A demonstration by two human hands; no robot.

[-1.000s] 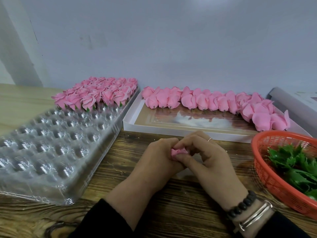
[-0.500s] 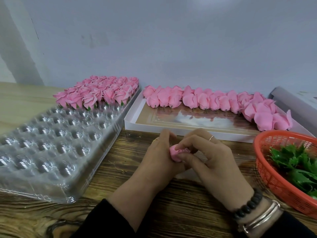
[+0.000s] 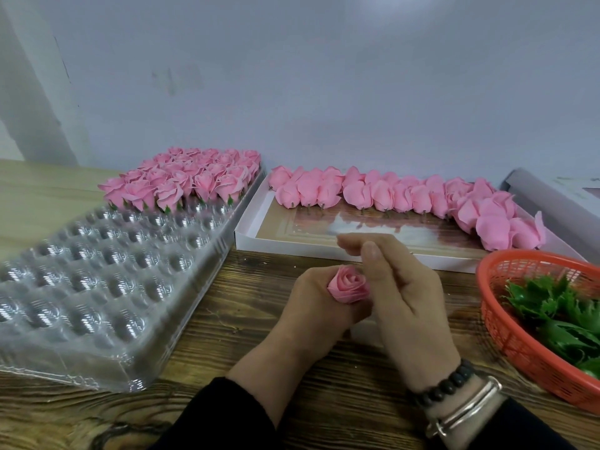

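My left hand (image 3: 311,306) grips a pink rose head (image 3: 349,285) from below, bloom facing up, over the wooden table (image 3: 233,336). My right hand (image 3: 406,293) is right beside the rose on its right. Its thumb points up, its index finger is loosely bent above the bloom, and nothing shows between its fingers. A clear plastic blister tray (image 3: 97,280) with rows of round cups lies to the left. Its far rows hold finished pink roses (image 3: 188,180) with green bases.
A flat white box (image 3: 246,235) behind my hands holds a row of pink rose heads (image 3: 389,193). An orange mesh basket (image 3: 506,323) with green leaf calyxes (image 3: 558,306) stands at the right. A grey box (image 3: 552,196) lies at the far right, and a wall rises behind.
Both hands were pressed together around the rose. My right hand has now lifted off it, and my left hand has turned the bloom up into view.
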